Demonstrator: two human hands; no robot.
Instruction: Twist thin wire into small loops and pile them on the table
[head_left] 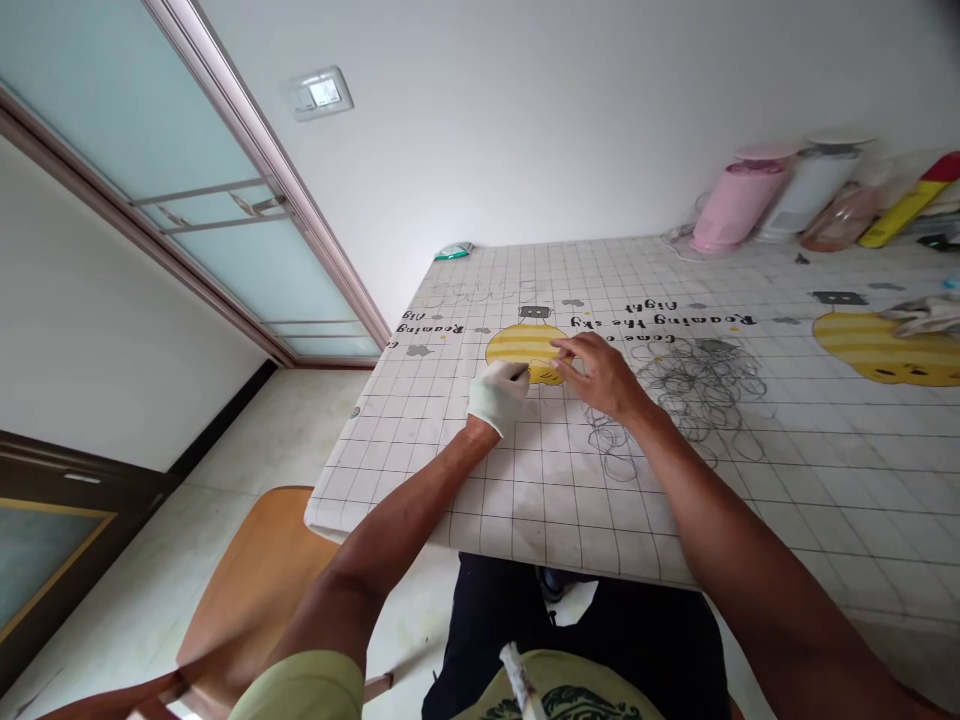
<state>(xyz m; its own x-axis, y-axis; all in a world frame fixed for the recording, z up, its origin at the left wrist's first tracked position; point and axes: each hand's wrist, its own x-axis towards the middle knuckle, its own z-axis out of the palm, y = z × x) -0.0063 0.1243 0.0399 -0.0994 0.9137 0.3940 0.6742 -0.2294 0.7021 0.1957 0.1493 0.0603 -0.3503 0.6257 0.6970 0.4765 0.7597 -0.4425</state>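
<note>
My left hand (pixel 501 392), in a white glove, is closed over the patterned tablecloth (pixel 420 440) with its fingers curled in. Whatever it grips is too small to make out. Just to its right is my bare right hand (pixel 598 372), its fingers bent and the thumb and forefinger pointing toward the glove. Anything thin held there cannot be seen. Beside and partly beneath my right wrist lies a loose tangle of thin dark wire-like loops (pixel 694 390). A yellow striped balloon print (pixel 517 345) shows on the cloth behind both hands.
Along the wall stand a pink cylinder (pixel 742 200), a white cylinder (pixel 810 190), a clear bottle (pixel 840 215) and a yellow-and-red object (pixel 907 205). A crumpled light cloth item (pixel 926 315) lies far right. A green packet (pixel 454 251) sits at the back-left corner. A wooden chair (pixel 255 560) is left.
</note>
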